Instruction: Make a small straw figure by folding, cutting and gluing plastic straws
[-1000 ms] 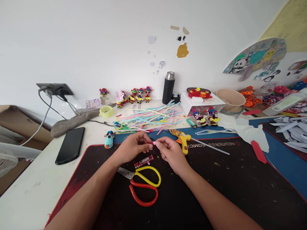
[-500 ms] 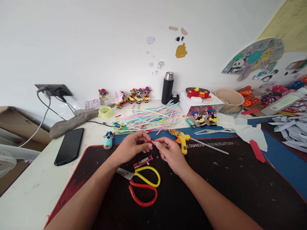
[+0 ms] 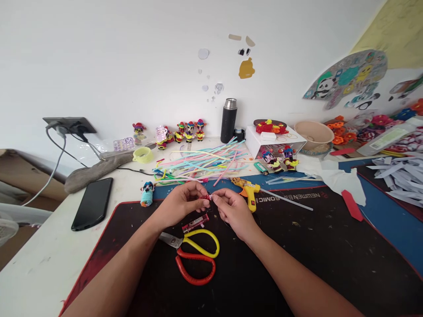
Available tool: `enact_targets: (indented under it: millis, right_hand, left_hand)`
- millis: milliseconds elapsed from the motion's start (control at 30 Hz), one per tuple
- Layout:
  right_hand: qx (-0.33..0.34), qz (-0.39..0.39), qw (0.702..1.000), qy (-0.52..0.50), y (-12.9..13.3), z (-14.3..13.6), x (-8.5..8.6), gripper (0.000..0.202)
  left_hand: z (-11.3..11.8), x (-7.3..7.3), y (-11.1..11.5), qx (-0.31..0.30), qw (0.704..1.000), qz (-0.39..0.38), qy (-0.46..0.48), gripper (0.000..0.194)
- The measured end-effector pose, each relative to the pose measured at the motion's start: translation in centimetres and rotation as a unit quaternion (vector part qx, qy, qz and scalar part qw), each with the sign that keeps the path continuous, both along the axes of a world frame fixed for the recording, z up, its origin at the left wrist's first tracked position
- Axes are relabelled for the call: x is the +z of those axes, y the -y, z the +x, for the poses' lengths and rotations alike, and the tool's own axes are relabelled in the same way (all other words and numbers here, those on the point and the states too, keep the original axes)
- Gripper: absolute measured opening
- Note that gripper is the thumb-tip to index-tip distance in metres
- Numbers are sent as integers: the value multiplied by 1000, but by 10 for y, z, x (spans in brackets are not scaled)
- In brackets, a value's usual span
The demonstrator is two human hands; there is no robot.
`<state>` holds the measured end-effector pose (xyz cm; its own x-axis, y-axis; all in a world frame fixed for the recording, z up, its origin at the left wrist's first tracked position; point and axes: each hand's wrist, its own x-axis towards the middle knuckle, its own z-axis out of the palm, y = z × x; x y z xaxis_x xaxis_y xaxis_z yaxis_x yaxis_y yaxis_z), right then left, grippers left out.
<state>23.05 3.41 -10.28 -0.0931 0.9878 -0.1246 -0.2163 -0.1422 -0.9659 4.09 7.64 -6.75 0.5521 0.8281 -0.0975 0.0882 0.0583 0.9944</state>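
Note:
Between my hands is a small red piece with pale specks (image 3: 206,197), mostly covered by fingertips. My left hand (image 3: 183,202) pinches it from the left. From the right, my right hand (image 3: 233,209) closes thumb and finger on its pale end. Just below lies a red lighter (image 3: 195,223) on the black mat (image 3: 251,273). Scissors with one yellow and one red handle (image 3: 194,255) rest nearer to me, blades pointing left. A yellow glue gun (image 3: 249,193) with a long clear stick lies behind my right hand.
Pastel pipe cleaners (image 3: 205,160) are heaped behind my hands. A black phone (image 3: 92,204) and a small blue doll (image 3: 147,193) are at left. Further back stand a black flask (image 3: 228,121), several dolls and a white box (image 3: 277,143). White strips (image 3: 401,178) lie at right.
The whole view has shifted slightly, so the background sits a little further left. Both hands keep their pinch on the red piece, with slightly more of it showing.

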Motion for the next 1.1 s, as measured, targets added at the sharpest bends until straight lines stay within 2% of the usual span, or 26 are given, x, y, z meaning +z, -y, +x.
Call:
enact_targets:
  millis: [167,600,1100]
  right_hand:
    - [-1,0,1000,-2,0,0,-1,37]
    - [8,-7,1000,-21,1,0,1,39]
    - [23,-20,999,-35,2,1,4,41]
  left_hand:
    - [1,-3,1,-4,999,23,-31,27]
    - [0,-6,0,3,999,23,-27,25]
    - [-1,-3,0,8,999,17,-27,26]
